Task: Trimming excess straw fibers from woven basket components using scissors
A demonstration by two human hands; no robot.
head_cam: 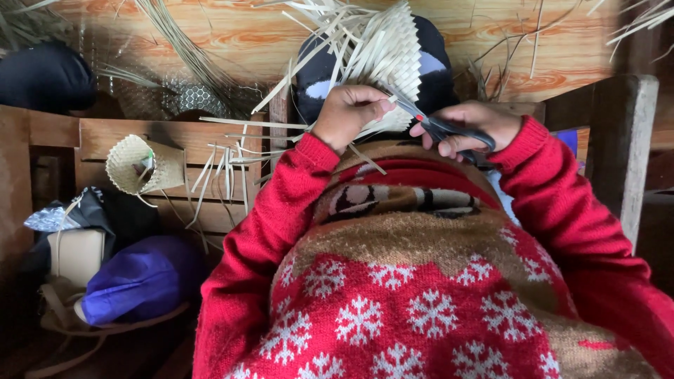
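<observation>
Wooden boards with an orange grain fill the background, strewn with loose pale strips (225, 165). Much of the lap is hidden by a red snowflake-patterned sweater (393, 302), and the lower edge of the woven palm-leaf piece (382, 60) disappears behind the hands. That piece is pale, tightly plaited, with unwoven strip ends fanning out at its top. The left hand (347, 112) is closed on its lower left edge; the right hand (470, 126), just beside it, grips black-handled scissors (439, 126) whose blades point to the weave. A small woven basket (140, 165) lies on a wooden bench at left, above a purple bag (140, 277).
</observation>
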